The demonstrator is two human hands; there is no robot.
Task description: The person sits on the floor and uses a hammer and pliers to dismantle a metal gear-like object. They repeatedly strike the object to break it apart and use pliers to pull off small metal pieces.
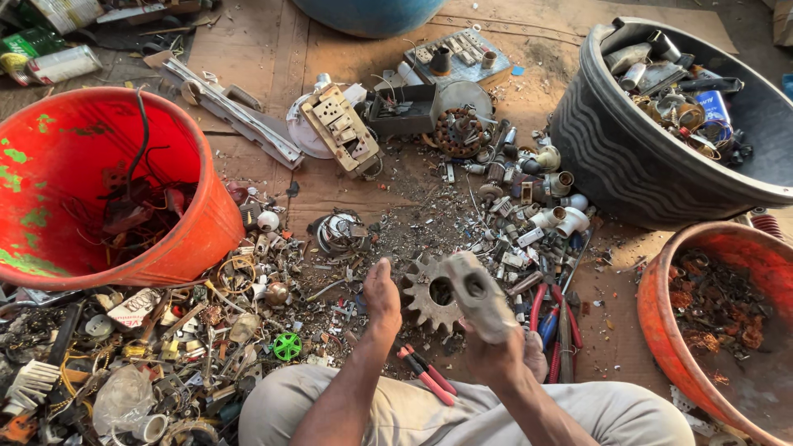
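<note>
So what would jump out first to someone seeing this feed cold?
Probably the hammer head raised in the right hand at bottom centre, over a toothed gear on the littered floor, with the left hand beside the gear. Next, the tubs: a big orange bucket of wires at left and a black tub of metal scrap at upper right.

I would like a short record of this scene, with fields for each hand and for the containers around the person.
left hand: left hand open, resting at the gear's edge
right hand: right hand gripping a hammer head
between hands: toothed gear on the floor
near knees: red pliers
left side: orange bucket with wires
right side: black tub with metal parts; orange bowl with rusty scraps
</note>
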